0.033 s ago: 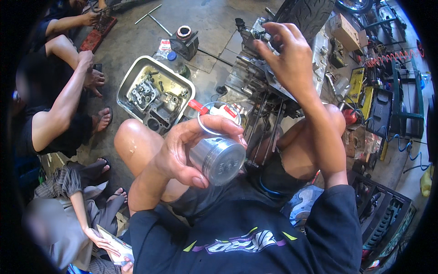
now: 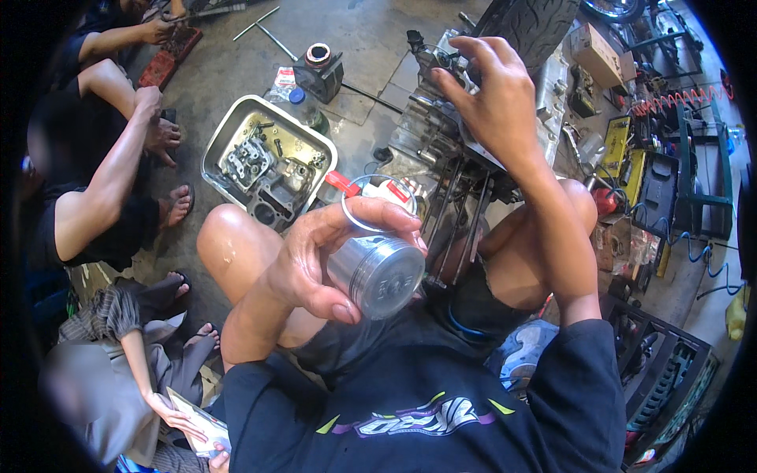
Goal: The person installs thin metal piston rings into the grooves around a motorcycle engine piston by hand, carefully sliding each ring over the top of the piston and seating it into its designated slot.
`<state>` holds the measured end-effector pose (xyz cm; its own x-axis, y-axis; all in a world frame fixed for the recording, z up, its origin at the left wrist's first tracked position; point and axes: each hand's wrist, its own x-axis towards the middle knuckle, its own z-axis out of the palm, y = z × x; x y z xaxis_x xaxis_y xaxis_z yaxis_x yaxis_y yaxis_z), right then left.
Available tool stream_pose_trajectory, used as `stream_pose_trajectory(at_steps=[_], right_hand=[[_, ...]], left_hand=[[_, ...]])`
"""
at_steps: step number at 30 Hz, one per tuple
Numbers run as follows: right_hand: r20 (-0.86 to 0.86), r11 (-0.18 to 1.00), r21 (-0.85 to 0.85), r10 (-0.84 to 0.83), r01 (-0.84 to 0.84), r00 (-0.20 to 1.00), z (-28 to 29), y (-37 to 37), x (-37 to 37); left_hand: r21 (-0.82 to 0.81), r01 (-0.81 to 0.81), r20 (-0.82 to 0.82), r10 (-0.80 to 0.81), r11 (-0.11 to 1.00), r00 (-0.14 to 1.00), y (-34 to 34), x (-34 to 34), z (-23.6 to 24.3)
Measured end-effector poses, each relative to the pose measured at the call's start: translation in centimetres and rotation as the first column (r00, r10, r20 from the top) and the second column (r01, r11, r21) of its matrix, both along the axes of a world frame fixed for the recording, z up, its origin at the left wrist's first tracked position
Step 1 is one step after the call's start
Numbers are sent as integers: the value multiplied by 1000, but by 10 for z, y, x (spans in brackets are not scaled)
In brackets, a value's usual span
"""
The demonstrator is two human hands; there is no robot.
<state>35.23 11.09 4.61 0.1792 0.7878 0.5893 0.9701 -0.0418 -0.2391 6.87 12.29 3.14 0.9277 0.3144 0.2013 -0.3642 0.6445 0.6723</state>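
while the left hand (image 2: 303, 256) stays clamped on the piston (image 2: 386, 276), thumb below and fingers above, it's the right hand (image 2: 501, 102) that has just moved, drifting a touch leftward over the engine (image 2: 422, 130), its thumb and fingers apart with nothing clearly between them. only a small shift, mind you: the piston hasn't gone anywhere, held up in front of the shirt (image 2: 441, 370), so the handling of it looks no further along. and what a shape it is, a stubby silver drum, smooth and shiny along the side, fine grooves circling near the top, its flat face duller and stamped! just by the forefinger shows a thin, bright metal ring (image 2: 344, 211); whether it's hooked there, i can't tell. beyond, rough grey castings (image 2: 251, 162) sit in a pale-rimmed tray (image 2: 214, 150), and the black tire (image 2: 536, 35) shows chunky, grooved rubber.
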Motion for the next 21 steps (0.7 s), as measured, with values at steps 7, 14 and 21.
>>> stream_pose_trajectory(at_steps=[7, 14, 21], right_hand=[[15, 995, -20, -99, 100, 995, -10, 18, -7], [-627, 946, -322, -179, -42, 758, 4, 32, 10], [-309, 974, -225, -66, -6, 949, 3, 36, 21]], left_hand=[[16, -3, -106, 5, 1000, 994, 0, -1, 4], [39, -18, -64, 21, 999, 998, 1, -3, -1], [94, -29, -52, 34, 995, 998, 3, -2, -3]])
